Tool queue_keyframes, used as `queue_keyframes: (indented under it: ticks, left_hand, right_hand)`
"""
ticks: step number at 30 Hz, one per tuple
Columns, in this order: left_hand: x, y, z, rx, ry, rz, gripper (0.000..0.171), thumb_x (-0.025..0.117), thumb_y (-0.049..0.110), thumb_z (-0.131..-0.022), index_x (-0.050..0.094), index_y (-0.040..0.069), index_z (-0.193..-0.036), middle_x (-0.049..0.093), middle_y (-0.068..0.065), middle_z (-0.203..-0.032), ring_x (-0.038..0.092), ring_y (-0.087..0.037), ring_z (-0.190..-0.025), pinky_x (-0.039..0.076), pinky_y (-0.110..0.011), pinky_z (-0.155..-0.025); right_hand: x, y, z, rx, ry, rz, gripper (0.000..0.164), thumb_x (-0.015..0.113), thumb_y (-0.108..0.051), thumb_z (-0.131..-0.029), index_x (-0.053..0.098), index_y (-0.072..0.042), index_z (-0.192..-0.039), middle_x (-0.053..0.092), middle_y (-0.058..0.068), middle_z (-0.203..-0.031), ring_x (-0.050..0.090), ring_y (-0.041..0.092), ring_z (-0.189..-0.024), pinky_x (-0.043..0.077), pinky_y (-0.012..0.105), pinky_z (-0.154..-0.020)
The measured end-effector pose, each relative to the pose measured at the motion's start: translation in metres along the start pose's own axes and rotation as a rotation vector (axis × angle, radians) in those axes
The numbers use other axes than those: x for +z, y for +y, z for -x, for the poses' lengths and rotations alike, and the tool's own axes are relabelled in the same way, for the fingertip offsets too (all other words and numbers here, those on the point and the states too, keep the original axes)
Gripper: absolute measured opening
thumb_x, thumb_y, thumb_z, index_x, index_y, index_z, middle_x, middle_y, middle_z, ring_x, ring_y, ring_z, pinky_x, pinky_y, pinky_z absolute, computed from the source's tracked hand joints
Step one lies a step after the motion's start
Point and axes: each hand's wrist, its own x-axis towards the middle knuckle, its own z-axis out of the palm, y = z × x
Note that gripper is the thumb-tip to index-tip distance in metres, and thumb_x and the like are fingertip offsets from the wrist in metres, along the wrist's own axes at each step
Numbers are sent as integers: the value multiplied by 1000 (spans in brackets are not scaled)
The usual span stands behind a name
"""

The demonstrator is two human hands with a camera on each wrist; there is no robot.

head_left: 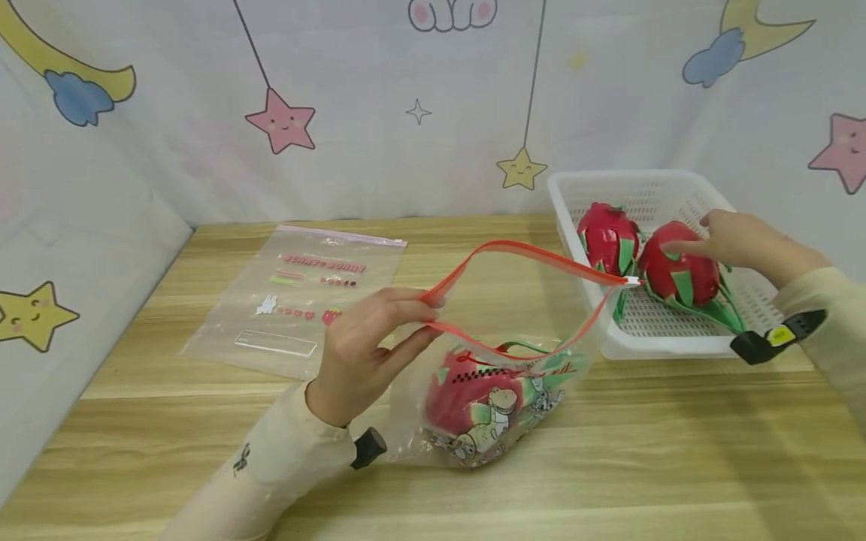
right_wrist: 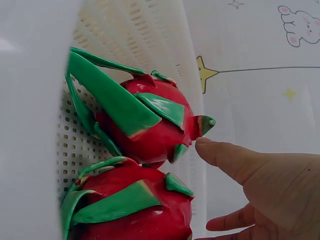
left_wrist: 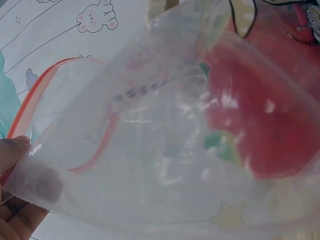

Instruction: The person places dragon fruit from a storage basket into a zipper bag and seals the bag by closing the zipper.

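Note:
My left hand (head_left: 365, 346) pinches the red-edged mouth of a clear slider bag (head_left: 504, 252) between thumb and fingers. The bag stands with its mouth spread apart, its white slider at the right end. Inside lies a red dragon fruit (head_left: 467, 394) with green scales, seen through the printed film. Over the white basket (head_left: 643, 347), my right hand (head_left: 751, 244) reaches with spread fingers to the nearer of two dragon fruits (head_left: 676, 263). In the right wrist view the thumb (right_wrist: 220, 155) is straight, its tip close beside a fruit. The other dragon fruit (head_left: 609, 237) sits to the left.
A flat clear bag (head_left: 318, 293) with a pale purple zip edge and printed pictures lies at the left of the wooden table (head_left: 609, 466). A wall cloth (head_left: 372, 165) with stars and moons hangs behind. The basket's left rim is close to the bag's slider.

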Motion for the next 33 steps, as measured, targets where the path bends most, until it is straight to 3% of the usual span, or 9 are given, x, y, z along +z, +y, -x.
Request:
queue_keyframes:
  ticks: [9,12,16,20,25,27,33]
  left_hand:
    - [-2,0,1,-5,-5,-20,25,63,25,-93,65,0,-86,71,-14,-84,69,-23,-78,58,-29,-76]
    - [-2,0,1,-4,-8,-19,25,63,24,-93,65,1,-86,71,-13,-85,69,-23,-78,58,-30,-76]
    - [-3,0,2,-6,-9,-8,19,67,19,-90,65,1,-86,71,-13,-85,69,-22,-79,58,-31,-75]
    - [-2,1,1,-1,-9,0,19,67,19,-90,64,1,-87,71,-13,-86,69,-23,-80,59,-31,-76]
    - [-2,3,-1,0,-12,9,21,64,21,-92,64,1,-87,71,-14,-87,69,-23,-81,59,-30,-78]
    - [-3,3,-1,0,-13,5,19,66,19,-91,64,1,-87,71,-14,-86,70,-23,-80,59,-30,-77]
    - [-5,4,0,1,-8,-5,16,70,16,-89,64,1,-87,71,-14,-86,69,-23,-79,59,-29,-77]
  right_hand:
    - [3,5,-2,3,-31,-26,93,58,-55,-89,30,24,-128,46,47,-112,51,57,-97,48,68,-79]
    - [7,7,-4,-8,-49,-26,89,59,-55,-88,36,24,-123,53,40,-101,54,48,-86,54,57,-71]
    - [12,13,-6,-17,-74,-51,76,61,-54,-87,47,18,-109,54,22,-83,52,32,-76,51,40,-58]
    - [15,16,-7,3,-123,-75,58,58,-55,-89,47,1,-81,43,8,-69,48,23,-70,52,38,-57]
    - [17,17,-8,27,-152,-72,67,59,-58,-87,49,9,-88,49,14,-75,55,28,-74,55,42,-59]
    - [20,17,-9,27,-137,-65,79,62,-59,-84,48,16,-103,54,22,-85,58,33,-78,56,44,-59]
    - [29,11,-12,-16,-65,-41,82,68,-57,-81,47,18,-106,57,25,-84,57,29,-69,55,40,-56]
